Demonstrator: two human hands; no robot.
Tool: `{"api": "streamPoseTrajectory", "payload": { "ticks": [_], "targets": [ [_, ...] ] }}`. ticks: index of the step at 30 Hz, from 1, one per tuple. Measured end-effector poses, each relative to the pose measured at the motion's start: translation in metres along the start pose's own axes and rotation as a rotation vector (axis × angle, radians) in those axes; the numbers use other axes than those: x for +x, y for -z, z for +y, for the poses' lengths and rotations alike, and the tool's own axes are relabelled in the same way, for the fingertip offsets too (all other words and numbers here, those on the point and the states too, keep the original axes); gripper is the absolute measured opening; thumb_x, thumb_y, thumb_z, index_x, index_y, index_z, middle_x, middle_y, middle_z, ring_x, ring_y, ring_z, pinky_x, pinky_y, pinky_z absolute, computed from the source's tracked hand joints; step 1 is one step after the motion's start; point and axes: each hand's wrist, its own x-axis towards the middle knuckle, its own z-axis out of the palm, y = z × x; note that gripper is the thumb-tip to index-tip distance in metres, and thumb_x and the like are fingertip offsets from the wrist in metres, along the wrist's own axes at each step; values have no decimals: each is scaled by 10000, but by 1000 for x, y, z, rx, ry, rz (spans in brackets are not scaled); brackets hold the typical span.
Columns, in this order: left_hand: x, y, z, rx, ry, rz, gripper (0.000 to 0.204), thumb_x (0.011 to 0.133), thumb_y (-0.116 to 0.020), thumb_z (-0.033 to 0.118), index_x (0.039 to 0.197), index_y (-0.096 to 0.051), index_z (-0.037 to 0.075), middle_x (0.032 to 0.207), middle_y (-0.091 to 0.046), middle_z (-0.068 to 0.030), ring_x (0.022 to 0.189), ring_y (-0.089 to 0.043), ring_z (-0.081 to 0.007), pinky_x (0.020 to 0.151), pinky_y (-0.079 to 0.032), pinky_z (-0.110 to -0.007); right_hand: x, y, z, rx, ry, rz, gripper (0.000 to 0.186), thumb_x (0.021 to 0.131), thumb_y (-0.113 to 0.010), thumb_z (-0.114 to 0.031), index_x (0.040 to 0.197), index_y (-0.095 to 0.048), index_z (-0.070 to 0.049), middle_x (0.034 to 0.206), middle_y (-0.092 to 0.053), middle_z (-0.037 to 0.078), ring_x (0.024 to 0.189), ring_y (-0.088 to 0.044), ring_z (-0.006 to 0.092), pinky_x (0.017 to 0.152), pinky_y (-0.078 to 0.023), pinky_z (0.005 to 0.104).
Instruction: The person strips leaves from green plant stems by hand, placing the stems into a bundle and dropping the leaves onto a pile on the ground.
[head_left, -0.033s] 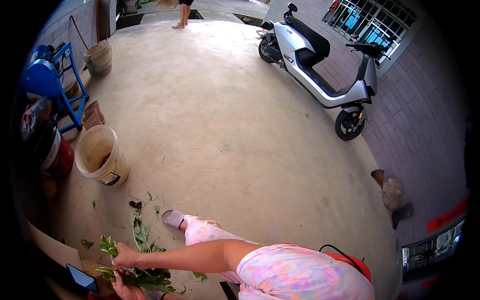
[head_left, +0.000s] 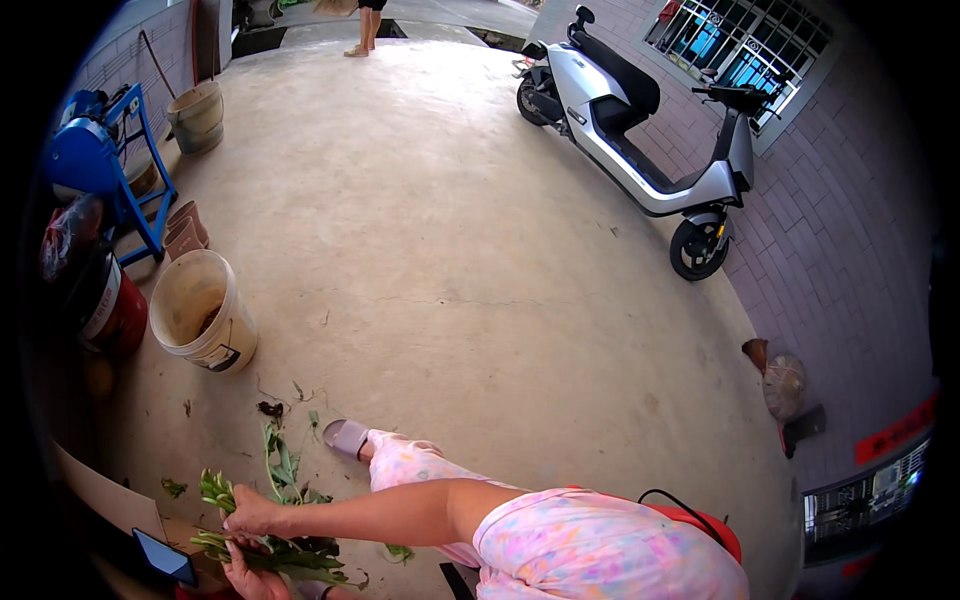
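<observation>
My right hand [head_left: 256,513] is closed around a bunch of leafy green stems [head_left: 215,490], whose pale ends stick out past the fingers. Just below it, my left hand [head_left: 256,580] grips a second bunch of leafy greens [head_left: 312,562], its thumb along the stems and dark leaves trailing to the right. Part of the left fingers is hidden by the leaves. A loose leafy stalk [head_left: 283,465] lies on the floor beyond the right hand. Beside the left hand a phone-like flat device [head_left: 165,556] leans by an open cardboard box [head_left: 110,490].
A whitish bucket [head_left: 235,335] stands ahead on the left, near a dark red bucket [head_left: 125,315] and a blue machine [head_left: 85,155]. A silver scooter [head_left: 640,165] is parked by the right wall. Far off, a person's legs [head_left: 368,30] show. My slippered foot [head_left: 347,438] rests nearby.
</observation>
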Motion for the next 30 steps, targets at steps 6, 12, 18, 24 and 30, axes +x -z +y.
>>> {"api": "streamPoseTrajectory", "payload": {
  "ticks": [6, 12, 18, 24, 30],
  "targets": [
    [11, 5, -9, 35, -109, -63, 165, 877, -470, 166, 972, -499, 34, 853, -562, -39, 753, -529, -121, 644, -428, -250, 8, 4, 9, -107, 27, 104, 78, 615, -557, -26, 649, -494, 3, 515, -495, 68, 428, -464, 127, 382, -352, 274],
    [9, 8, -6, 105, -216, -40, 224, 883, -460, 173, 1021, -482, -3, 931, -558, -75, 817, -536, -138, 716, -437, -272, 2, -9, 6, -294, 6, 68, 144, 607, -572, -48, 694, -550, 64, 562, -535, 115, 514, -503, 155, 483, -393, 304],
    [3, 3, -11, 31, -174, -11, 215, 881, -463, 162, 1026, -477, 4, 923, -556, -68, 821, -538, -144, 715, -444, -274, -1, -6, 8, -337, -20, 70, 138, 601, -579, -58, 673, -554, 57, 562, -540, 111, 532, -510, 155, 497, -398, 307],
    [-3, 6, 0, 37, -212, 21, 192, 880, -463, 152, 978, -506, -8, 907, -567, -77, 808, -541, -139, 715, -442, -262, -6, -11, 7, -288, -70, -10, 80, 538, -608, -6, 599, -561, 18, 567, -546, 69, 523, -503, 136, 484, -399, 293],
    [-15, 0, 7, 48, -218, 53, 165, 873, -476, 136, 950, -526, -1, 868, -574, -57, 780, -535, -121, 711, -432, -245, -3, -14, 24, -393, -97, -58, 128, 540, -643, -37, 627, -573, 25, 590, -559, 65, 551, -508, 133, 519, -415, 282]
  ]
}}
